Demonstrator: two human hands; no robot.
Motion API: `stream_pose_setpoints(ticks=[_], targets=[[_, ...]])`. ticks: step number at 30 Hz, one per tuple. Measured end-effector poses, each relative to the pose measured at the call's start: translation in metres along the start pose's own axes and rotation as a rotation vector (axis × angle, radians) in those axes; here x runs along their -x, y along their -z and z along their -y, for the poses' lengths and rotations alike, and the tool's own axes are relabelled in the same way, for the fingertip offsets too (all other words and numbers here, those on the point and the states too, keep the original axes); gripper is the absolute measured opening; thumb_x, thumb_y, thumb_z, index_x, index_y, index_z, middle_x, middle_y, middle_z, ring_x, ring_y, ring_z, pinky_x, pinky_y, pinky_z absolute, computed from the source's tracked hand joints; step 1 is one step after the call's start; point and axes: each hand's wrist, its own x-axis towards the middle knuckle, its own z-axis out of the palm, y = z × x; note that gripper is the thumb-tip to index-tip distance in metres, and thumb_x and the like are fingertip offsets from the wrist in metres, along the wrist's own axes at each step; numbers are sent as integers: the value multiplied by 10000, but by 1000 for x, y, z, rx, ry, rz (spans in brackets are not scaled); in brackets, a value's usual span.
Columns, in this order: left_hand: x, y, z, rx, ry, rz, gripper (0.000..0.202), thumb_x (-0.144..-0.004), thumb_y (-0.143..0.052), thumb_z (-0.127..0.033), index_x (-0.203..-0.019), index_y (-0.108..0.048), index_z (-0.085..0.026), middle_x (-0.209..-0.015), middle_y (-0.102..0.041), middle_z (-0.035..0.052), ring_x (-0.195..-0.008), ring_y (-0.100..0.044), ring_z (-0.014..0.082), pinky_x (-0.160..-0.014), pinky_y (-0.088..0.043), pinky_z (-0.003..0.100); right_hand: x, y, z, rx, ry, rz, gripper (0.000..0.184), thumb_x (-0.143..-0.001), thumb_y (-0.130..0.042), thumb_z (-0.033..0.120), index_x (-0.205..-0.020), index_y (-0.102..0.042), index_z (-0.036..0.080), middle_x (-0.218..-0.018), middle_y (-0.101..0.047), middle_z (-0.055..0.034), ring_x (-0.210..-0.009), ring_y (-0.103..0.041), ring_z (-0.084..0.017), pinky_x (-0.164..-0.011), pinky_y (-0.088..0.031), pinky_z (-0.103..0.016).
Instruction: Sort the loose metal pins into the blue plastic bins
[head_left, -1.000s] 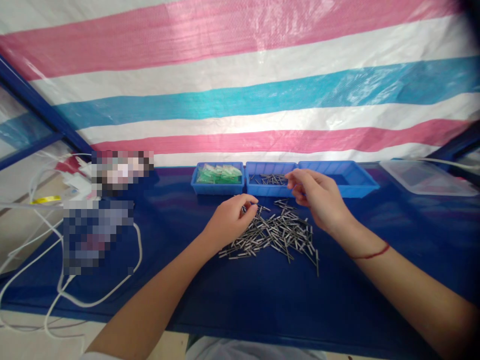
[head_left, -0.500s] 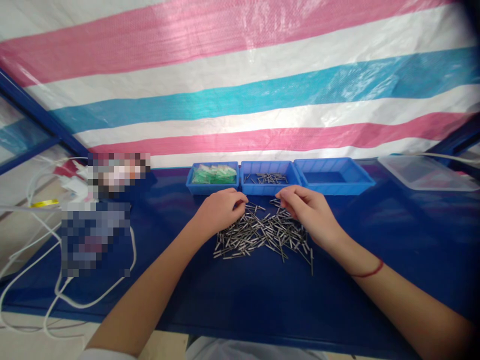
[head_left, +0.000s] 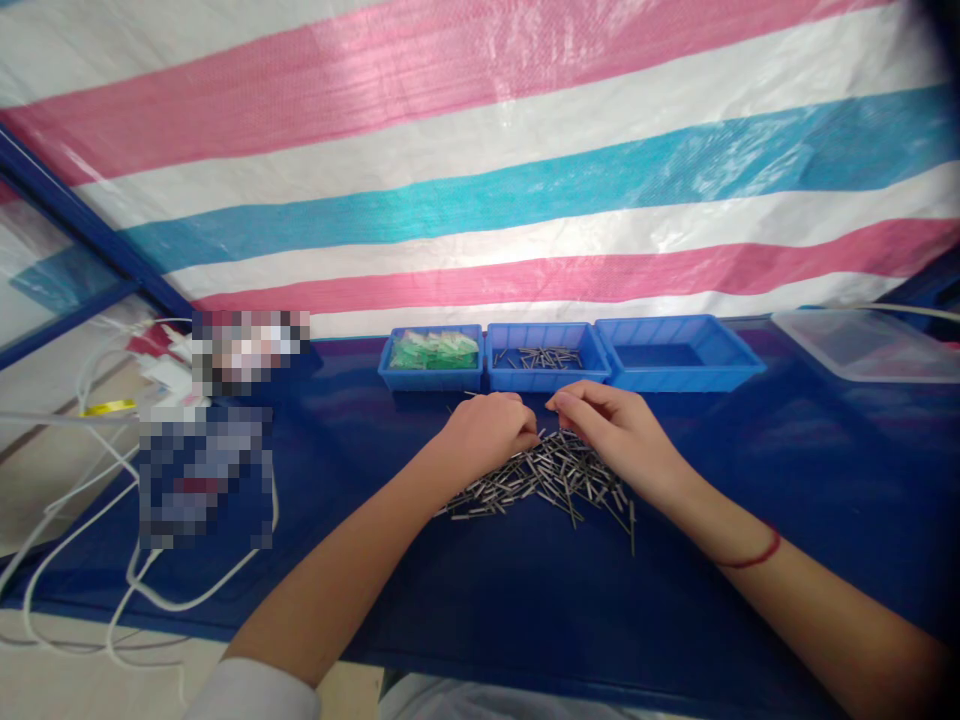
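Facing a striped tarp (head_left: 480,150), leaned over the blue table (head_left: 787,480) and looked past three blue trays (head_left: 679,378) lined along its back. Down on the heap of metal pins (head_left: 555,480) just before the middle tray (head_left: 544,379), had the left hand (head_left: 487,435) on the far left edge, curled nearly closed, contents impossible to tell. Had the right hand (head_left: 615,430) on the far right edge, fingertips (head_left: 559,403) pinched together near the left knuckles, hold equally unclear!
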Motion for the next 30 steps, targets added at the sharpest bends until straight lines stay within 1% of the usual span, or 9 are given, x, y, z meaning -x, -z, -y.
stream_pose_setpoints(ticks=[5, 10, 15, 18, 21, 26, 30], targets=[[3, 0, -5, -24, 67, 69, 250, -873, -506, -350, -940, -718, -234, -967, -679, 62, -862, -658, 244, -699, -501, 315, 1, -1, -1, 12, 16, -7, 243, -838, -529, 360, -759, -644, 161, -678, -593, -4, -552, -477, -113, -530, -371, -255], [7, 3, -8, -39, 109, 89, 293, -900, -459, -359, -990, -704, -224, -1051, -652, 84, -897, -661, 249, -721, -513, 320, 1, -1, -2, 46, 17, -5, 265, -847, -517, 381, -751, -636, 165, -683, -603, -13, -557, -493, -119, -530, -384, -254], [10, 3, -1, -1, 70, 73, 273, -890, -463, -320, -978, -710, -243, -1008, -665, 61, -883, -659, 238, -731, -512, 320, 1, -1, -5, 69, 19, 18, 266, -856, -513, 383, -770, -641, 166, -688, -596, -10, -570, -494, -121, -534, -379, -253], [8, 1, 1, 30, 57, 90, 254, -875, -480, -305, -962, -712, -251, -982, -678, 52, -906, -655, 240, -749, -508, 323, 2, -2, -6, 78, 22, 28, 265, -862, -510, 380, -771, -641, 168, -690, -592, -9, -578, -493, -121, -537, -377, -251], [6, 2, -1, 18, 73, 107, 257, -882, -473, -297, -977, -707, -246, -1022, -668, 65, -915, -654, 249, -751, -511, 334, 2, -2, -7, 79, 22, 39, 278, -864, -503, 390, -757, -635, 170, -684, -587, -11, -574, -492, -124, -530, -378, -252], [9, 3, -3, -43, 91, 96, 291, -929, -417, -314, -1026, -660, -187, -1048, -631, 108, -885, -664, 268, -724, -524, 358, 2, -2, -6, 70, 29, 50, 281, -863, -504, 398, -757, -639, 176, -676, -584, -13, -575, -494, -129, -530, -386, -259], [12, 0, -1, -71, 94, 47, 323, -963, -344, -326, -1039, -596, -140, -1020, -601, 114, -845, -665, 265, -695, -525, 361, 3, -2, -5, 100, 61, 53, 275, -870, -497, 384, -781, -653, 175, -677, -601, -18, -592, -520, -142, -550, -415, -266]])
